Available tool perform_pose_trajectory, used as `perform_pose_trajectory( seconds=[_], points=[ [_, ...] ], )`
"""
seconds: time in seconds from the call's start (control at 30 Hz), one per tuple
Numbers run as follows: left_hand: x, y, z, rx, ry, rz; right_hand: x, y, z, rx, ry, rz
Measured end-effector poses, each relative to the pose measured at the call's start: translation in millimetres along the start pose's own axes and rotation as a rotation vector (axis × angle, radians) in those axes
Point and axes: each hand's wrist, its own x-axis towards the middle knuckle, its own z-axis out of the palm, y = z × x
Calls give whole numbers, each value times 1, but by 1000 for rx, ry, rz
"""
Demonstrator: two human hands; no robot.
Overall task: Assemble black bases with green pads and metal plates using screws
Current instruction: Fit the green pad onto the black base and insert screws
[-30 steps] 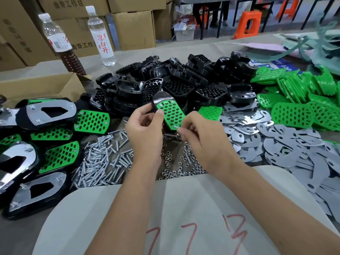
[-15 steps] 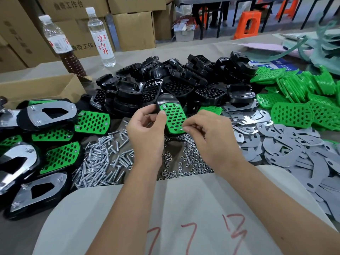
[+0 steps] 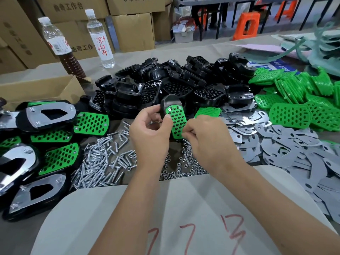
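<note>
My left hand point(image 3: 150, 134) grips a black base with a green perforated pad point(image 3: 176, 119) on it, held upright above the table's middle. My right hand point(image 3: 207, 142) pinches at the pad's lower right corner; what its fingertips hold is hidden. Below lie loose screws point(image 3: 103, 161) and small nuts point(image 3: 181, 167). A heap of black bases point(image 3: 176, 83) sits behind, green pads point(image 3: 298, 100) at the right, and grey metal plates point(image 3: 287, 150) at the near right.
Finished assemblies point(image 3: 36, 144) with green pads and metal plates are stacked at the left. A cardboard box point(image 3: 40, 89) and two bottles point(image 3: 100, 37) stand at the back left. A white sheet with red marks point(image 3: 184, 218) covers the near edge.
The held base has turned more upright and shifted slightly right. My right hand's fingers have closed in on the pad's lower right corner.
</note>
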Motion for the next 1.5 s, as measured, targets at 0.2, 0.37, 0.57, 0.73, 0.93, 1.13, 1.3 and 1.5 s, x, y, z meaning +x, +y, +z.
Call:
perform_pose_trajectory(
  seconds=[0.2,0.37,0.57,0.73,0.93,1.13,1.3,1.5],
  points=[
    [1,0,-1,19,-20,-19,1,5,-2,42,-8,2],
    [1,1,-1,-21,-12,-123,1,11,4,297,18,189],
    [2,7,3,-216,29,-280,0,14,8,765,141,312],
    [6,10,0,-374,38,-375,3,20,10,810,44,384],
    [3,12,-2,-439,-43,-405,2,21,5,1084,-117,348],
    [2,8,-2,-419,-55,-384,2,22,8,1094,-135,335],
    [2,8,0,-369,-43,-357,3,21,10,1038,-136,356],
    [3,7,0,-366,20,-362,0,22,12,889,-119,317]
  ],
)
